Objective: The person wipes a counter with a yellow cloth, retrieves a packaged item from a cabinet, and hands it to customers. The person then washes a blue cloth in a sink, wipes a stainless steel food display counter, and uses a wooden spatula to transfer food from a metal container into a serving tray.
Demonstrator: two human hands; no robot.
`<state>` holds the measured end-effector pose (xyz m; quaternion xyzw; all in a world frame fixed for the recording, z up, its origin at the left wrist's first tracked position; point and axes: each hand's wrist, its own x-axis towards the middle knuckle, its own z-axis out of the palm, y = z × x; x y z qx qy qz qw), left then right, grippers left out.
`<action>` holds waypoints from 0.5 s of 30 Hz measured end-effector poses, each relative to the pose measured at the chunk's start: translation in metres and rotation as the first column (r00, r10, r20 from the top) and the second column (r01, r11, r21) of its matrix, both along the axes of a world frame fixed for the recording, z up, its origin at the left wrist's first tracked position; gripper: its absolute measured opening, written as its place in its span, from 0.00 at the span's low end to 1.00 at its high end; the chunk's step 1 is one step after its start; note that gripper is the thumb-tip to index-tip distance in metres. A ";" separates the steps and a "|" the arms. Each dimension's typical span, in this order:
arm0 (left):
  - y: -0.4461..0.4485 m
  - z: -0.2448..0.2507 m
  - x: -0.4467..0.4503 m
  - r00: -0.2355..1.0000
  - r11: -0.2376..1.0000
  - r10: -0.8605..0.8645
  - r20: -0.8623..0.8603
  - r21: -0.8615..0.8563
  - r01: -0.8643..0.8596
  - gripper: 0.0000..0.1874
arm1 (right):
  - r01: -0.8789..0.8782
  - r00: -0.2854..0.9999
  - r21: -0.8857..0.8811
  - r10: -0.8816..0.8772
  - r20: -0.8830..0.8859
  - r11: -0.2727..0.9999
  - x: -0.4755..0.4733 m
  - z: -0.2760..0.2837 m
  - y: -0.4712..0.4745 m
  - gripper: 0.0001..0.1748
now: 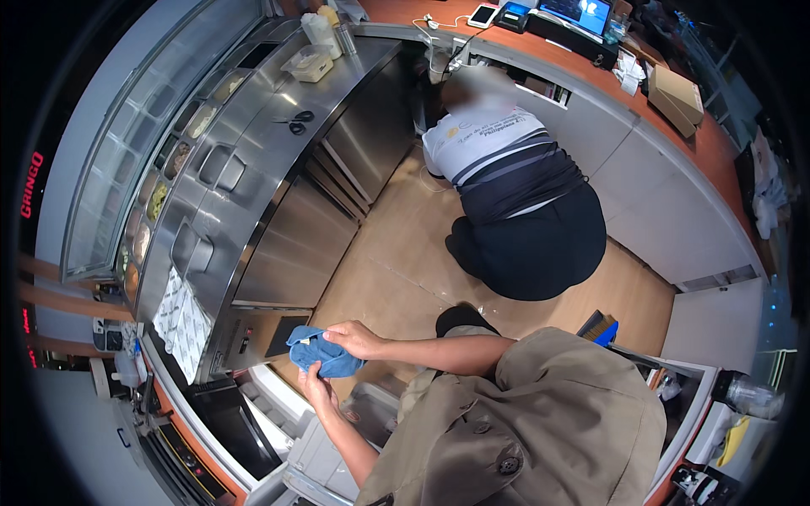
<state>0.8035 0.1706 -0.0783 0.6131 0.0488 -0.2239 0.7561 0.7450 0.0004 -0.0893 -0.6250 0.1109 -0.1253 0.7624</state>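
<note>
A blue cloth item [336,360], folded or bunched with a small pale tag, is held between my two hands in front of my body. My left hand [318,387] grips its lower edge. My right hand [355,339] pinches its upper right edge, thumb on top. Below it are grey plastic bins [373,405]. Left of the cloth stands a stainless steel prep counter [253,142], with patterned paper sheets [183,319] at its near end.
A person [525,209] crouches on the wooden floor ahead, by white cabinets [658,209]. Black scissors [297,121] and metal containers [221,166] lie on the steel counter. A blue brush [600,329] is at the right. An orange-topped counter [569,79] curves behind.
</note>
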 end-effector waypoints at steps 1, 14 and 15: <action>-0.002 -0.004 0.017 1.000 1.000 -0.015 0.022 0.026 0.014 0.19 | 0.006 1.000 0.043 -0.005 -0.020 0.999 0.014 -0.003 -0.008 0.25; -0.148 0.024 0.234 0.999 0.985 -0.027 0.036 0.169 0.020 0.32 | 0.021 1.000 0.006 -0.021 0.002 1.000 0.247 -0.032 -0.205 0.19; -0.160 0.035 0.258 0.993 0.966 -0.075 0.089 0.254 0.050 0.32 | 0.003 0.998 -0.104 -0.009 -0.058 0.995 0.263 -0.030 -0.219 0.19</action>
